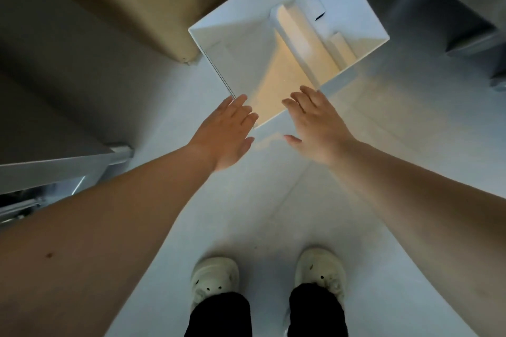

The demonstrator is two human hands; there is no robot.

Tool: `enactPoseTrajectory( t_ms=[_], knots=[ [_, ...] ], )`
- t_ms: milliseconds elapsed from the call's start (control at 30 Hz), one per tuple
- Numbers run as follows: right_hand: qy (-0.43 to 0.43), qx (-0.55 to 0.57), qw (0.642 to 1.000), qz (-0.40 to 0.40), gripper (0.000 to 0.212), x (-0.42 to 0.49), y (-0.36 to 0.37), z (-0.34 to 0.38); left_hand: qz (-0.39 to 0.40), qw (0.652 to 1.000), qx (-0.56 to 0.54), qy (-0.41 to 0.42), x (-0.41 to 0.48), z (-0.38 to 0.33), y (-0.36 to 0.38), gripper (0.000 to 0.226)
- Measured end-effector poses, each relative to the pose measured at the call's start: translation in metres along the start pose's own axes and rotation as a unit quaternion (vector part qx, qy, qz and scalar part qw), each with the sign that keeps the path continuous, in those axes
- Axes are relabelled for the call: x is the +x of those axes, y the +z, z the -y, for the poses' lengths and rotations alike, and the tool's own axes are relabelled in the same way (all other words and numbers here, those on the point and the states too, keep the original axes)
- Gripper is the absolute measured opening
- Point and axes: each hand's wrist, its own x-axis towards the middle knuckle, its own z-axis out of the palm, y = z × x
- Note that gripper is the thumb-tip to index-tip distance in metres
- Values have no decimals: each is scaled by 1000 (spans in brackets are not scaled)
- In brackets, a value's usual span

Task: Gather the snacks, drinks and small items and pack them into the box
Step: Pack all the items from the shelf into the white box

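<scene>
White box (pixel 232 44), cream shoes (pixel 215 276)

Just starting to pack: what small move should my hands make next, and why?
Probably lower both onto the white box at its near edges and grip it. The left hand and right hand are open and empty, flanking its near corner; no snacks or drinks are in view.
</scene>
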Motion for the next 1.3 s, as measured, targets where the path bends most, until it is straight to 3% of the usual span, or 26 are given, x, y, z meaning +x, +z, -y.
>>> enactPoseTrajectory(
  t_ms=[133, 267, 433, 700, 967, 1300],
  knots=[
    [41, -48, 996, -61, 43, -3, 18, 8, -58, 998, 16, 33, 11, -5, 8, 44],
    [50, -88, 988, -116, 38, -8, 31, 13, -122, 990, 37, 57, 7, -19, 16, 32],
    [-43, -63, 983, -168, 21, -19, 31, 9, -184, 979, 31, 88, -19, -24, 20, 23],
    [-71, -56, 975, -201, 28, -74, -18, 21, -215, 970, -54, 99, -69, -35, -43, 20],
    [-76, -5, 979, -189, 27, -155, -125, 48, -170, 968, -111, 150, -138, -41, -164, 20],
    [-53, 49, 966, -246, 28, -291, -367, 96, -226, 952, -87, 185, -268, -33, -398, 23]
  ],
)
